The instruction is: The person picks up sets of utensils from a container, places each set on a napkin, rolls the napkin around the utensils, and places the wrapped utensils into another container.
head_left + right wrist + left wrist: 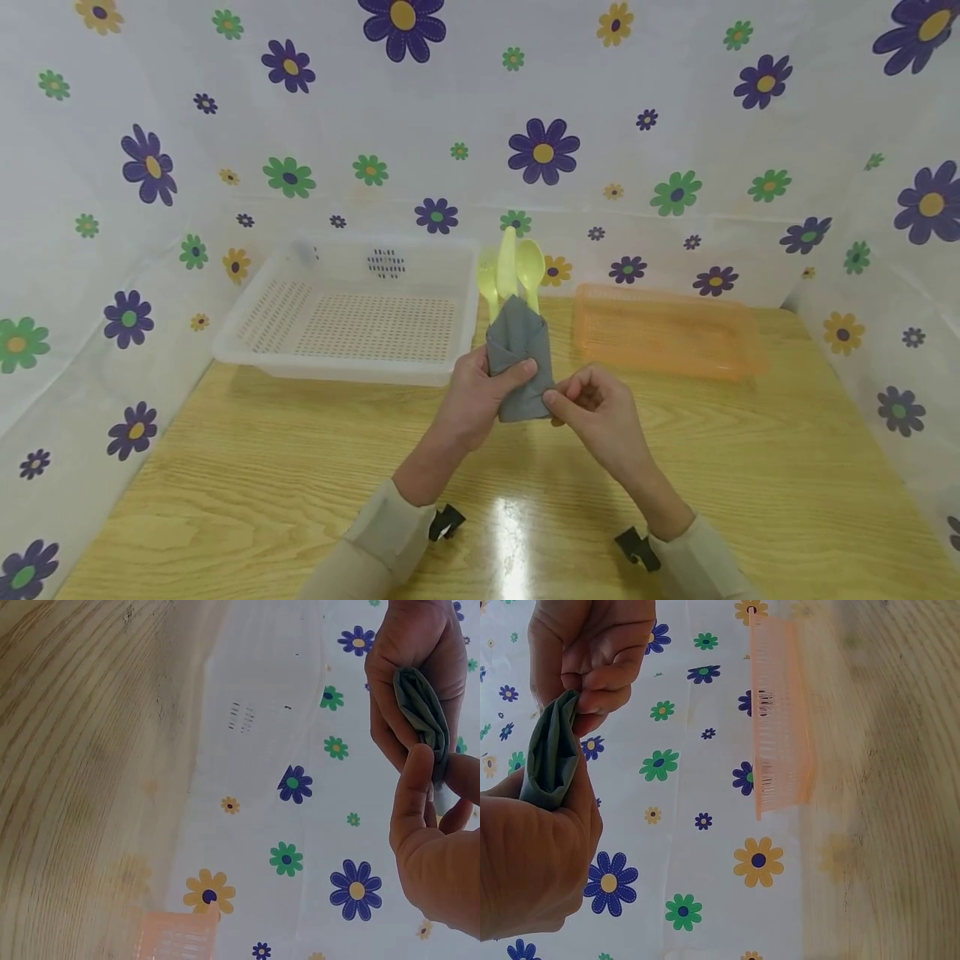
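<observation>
A grey cloth napkin (pixel 525 333), folded into a pouch, is held up above the table. Out of its top stand a yellow-green plastic fork (pixel 488 279), knife (pixel 507 265) and spoon (pixel 531 265); their lower ends are hidden in the cloth. My left hand (pixel 480 396) grips the napkin from the left, thumb across its front. At the lower right corner, my right hand (pixel 596 412) pinches the napkin's edge between thumb and fingers. Both wrist views show the folded layers of the napkin (pixel 551 757) from its bottom end, with the right hand (pixel 435 847) pinching one end.
A white perforated plastic basket (pixel 352 371) stands at the back left of the wooden table (pixel 300 467). An orange shallow basket (pixel 667 362) is at the back right. A flower-print sheet (pixel 465 108) hangs behind and along both sides.
</observation>
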`<action>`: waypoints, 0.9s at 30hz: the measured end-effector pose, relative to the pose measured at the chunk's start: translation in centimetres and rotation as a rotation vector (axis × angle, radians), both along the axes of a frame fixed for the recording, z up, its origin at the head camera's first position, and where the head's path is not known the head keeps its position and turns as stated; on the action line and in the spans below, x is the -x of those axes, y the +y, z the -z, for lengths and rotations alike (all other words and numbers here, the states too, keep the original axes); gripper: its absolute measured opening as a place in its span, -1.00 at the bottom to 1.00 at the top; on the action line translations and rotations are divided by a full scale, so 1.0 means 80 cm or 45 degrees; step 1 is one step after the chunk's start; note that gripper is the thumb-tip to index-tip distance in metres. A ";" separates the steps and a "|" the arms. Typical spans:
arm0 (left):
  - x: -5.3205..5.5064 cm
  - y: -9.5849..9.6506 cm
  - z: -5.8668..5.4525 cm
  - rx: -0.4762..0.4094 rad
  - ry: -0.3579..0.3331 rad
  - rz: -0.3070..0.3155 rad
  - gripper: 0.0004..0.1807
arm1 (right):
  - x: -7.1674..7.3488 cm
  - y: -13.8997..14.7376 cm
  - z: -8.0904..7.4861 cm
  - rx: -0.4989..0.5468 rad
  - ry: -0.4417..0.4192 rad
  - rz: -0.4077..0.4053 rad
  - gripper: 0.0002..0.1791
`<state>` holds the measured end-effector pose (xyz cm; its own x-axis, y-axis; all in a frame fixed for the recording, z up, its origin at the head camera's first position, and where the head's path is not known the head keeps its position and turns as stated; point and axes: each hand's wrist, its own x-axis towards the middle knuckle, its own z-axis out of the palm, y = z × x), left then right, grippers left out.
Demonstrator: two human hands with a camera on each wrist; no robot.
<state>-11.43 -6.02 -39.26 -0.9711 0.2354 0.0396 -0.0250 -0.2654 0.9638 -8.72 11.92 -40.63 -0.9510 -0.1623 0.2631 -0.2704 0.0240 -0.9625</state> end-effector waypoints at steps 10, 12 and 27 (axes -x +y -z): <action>0.009 -0.017 -0.003 0.104 -0.013 -0.004 -0.59 | 0.012 -0.011 0.002 -0.002 -0.068 -0.075 -0.80; 0.013 -0.025 -0.007 0.132 -0.028 0.000 -0.59 | 0.016 -0.018 0.001 -0.003 -0.069 -0.101 -0.80; 0.085 -0.115 -0.032 0.347 -0.143 -0.204 -0.43 | 0.091 -0.090 0.012 -0.036 -0.371 -0.091 -0.82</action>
